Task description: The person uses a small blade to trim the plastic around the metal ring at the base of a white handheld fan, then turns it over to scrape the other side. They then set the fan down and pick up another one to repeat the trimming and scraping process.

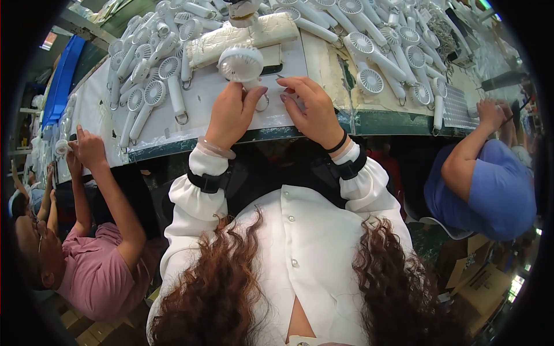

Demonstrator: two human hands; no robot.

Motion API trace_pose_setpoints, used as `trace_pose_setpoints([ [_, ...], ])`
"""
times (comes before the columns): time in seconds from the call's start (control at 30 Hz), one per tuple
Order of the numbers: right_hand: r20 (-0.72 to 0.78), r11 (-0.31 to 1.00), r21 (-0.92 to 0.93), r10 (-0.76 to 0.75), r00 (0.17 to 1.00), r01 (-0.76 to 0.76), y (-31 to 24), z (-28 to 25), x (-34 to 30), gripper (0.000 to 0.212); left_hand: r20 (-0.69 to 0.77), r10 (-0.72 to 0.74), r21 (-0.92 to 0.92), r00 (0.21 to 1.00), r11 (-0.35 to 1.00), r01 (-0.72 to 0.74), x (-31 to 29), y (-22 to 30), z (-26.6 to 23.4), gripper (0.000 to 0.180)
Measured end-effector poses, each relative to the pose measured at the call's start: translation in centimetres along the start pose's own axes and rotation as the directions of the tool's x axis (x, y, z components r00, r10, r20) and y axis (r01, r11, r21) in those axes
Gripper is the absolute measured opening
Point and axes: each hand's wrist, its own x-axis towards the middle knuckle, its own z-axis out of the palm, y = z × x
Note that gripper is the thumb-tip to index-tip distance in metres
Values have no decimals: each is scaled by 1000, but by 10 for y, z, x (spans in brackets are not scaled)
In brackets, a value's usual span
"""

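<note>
Your left hand grip pinches a white handheld fan by its handle; right hand fingers curl, closure unclear. Fan sits above the tabletop; piles of fans beyond, co-workers either side.

bright, even overhead light | soft shadows | fisheye-bent, dark rim

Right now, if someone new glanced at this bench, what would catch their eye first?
Probably the white handheld fan at the centre, held by the left hand while the right hand works beside its handle. Next, the heaps of identical white fans, one pile at upper left, another at upper right. Two co-workers sit either side, in pink and blue.
</note>
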Motion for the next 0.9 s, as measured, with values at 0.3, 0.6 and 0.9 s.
trace_pose_setpoints([
  [0.3,-8,1000,13,-3,1000,3,-1,1,-1,31,46,-15,140,999,990,8,21,-6,-3,35],
  [0.6,2,1000,9,14,1000,-14,1,0,-1,31,61,71,43,996,996,-73,-11,5,0,32],
  [0.9,-5,999,-20,-32,999,31,5,0,-1,31,158,140,48,977,988,-149,-15,13,-6,24],
])
